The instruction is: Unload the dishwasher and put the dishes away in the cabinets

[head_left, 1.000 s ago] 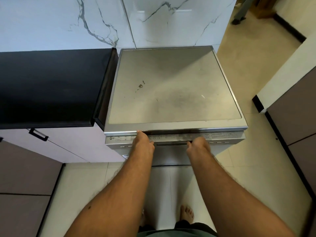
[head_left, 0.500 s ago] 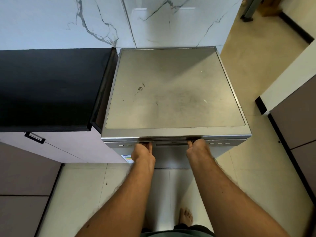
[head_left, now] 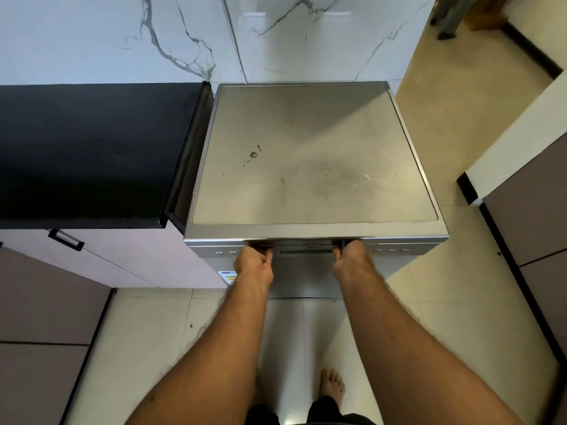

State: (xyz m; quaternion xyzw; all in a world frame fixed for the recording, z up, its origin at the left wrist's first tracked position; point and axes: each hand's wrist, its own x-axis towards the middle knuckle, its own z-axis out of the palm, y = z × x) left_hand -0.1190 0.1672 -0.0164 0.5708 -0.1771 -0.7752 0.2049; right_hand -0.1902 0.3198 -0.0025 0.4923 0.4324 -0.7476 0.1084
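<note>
Head view: the dishwasher (head_left: pixel 313 154) stands straight ahead of both hands, its door still closed. Left hand (head_left: pixel 254 265) and right hand (head_left: pixel 352 259) each curl fingers into the handle recess (head_left: pixel 306 244), which runs crosswise between them, equally near. Pulling toward the body should drop the door. A black desk (head_left: pixel 92 148) lies left of the left hand.

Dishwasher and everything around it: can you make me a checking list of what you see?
Surface: steel dishwasher top, small brown stain.
Job's things: dishwasher door looks shut; no dishes seen.
Clutter: nothing seen.
Grippers: left hand and right hand both grip the door's top edge.
Cables: nothing seen.
Surroundings: black counter on the left, marble wall behind, tiled floor, one bare foot.
</note>
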